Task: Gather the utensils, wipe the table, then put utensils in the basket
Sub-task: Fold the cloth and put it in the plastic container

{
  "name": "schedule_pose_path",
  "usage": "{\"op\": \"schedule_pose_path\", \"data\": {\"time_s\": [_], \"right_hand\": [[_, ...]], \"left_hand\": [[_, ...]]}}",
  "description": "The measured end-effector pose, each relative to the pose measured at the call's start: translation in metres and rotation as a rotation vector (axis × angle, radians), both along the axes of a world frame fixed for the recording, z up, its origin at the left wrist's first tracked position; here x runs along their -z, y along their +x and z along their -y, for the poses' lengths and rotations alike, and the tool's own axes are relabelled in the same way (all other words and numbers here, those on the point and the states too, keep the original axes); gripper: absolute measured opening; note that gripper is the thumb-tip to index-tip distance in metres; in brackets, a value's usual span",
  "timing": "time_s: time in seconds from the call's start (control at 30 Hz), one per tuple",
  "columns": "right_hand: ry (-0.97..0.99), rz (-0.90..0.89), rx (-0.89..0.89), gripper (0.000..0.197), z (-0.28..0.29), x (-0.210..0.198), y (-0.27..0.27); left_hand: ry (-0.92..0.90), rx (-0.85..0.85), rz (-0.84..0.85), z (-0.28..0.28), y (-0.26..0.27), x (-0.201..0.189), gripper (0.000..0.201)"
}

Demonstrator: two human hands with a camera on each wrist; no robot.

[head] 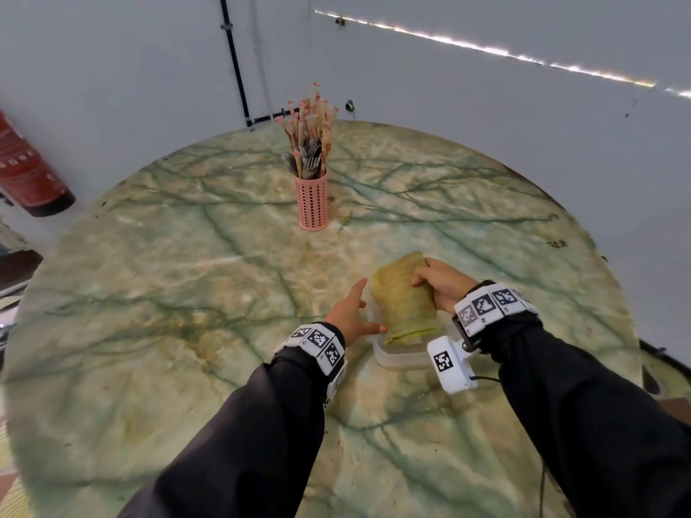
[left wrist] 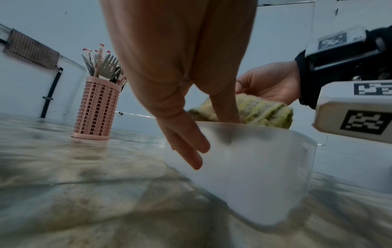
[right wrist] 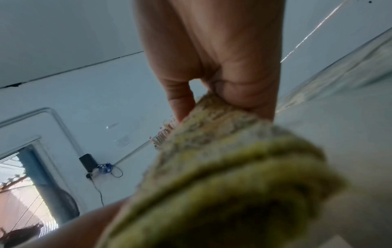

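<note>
A folded yellow-green cloth [head: 405, 299] sits clamped in the right hand [head: 443, 284], whose fingers [right wrist: 182, 99] curl over its far end and pinch it above a frosted plastic tub [left wrist: 250, 167]. The left hand [head: 349, 312] steadies that tub, its fingers [left wrist: 186, 144] straight and together against the outer wall, thumb dipping over the rim beside the cloth. Well beyond both sets of fingers, a pink basket [head: 312, 201] stands upright on the green-veined tabletop [head: 168, 293], packed with forks, spoons and chopsticks [head: 308, 143].
</note>
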State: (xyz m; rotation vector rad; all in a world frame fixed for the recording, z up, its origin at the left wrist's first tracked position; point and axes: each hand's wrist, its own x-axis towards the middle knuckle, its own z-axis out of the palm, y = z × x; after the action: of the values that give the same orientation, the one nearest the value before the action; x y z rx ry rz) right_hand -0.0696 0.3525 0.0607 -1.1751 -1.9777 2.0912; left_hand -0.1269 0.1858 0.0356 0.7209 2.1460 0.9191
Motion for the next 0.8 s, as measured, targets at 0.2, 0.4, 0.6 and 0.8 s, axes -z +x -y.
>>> {"op": "schedule_pose_path", "data": {"time_s": [0.2, 0.4, 0.6, 0.8], "right_hand": [[-0.230, 0.144, 0.019, 0.029, 0.000, 0.014, 0.006], [0.230, 0.485, -0.247, 0.054, -0.007, 0.035, -0.001], [0.730, 0.503, -0.320, 0.047, -0.008, 0.034, 0.001], [0.947, 0.412, -0.707, 0.068, 0.007, 0.031, 0.010]], "left_hand": [[-0.003, -0.005, -0.004, 0.002, -0.003, 0.000, 0.100], [0.005, -0.010, 0.009, 0.003, -0.005, -0.001, 0.099], [0.011, -0.008, 0.008, 0.003, -0.005, 0.000, 0.099], [-0.027, 0.062, -0.073, 0.001, -0.006, -0.003, 0.094]]}}
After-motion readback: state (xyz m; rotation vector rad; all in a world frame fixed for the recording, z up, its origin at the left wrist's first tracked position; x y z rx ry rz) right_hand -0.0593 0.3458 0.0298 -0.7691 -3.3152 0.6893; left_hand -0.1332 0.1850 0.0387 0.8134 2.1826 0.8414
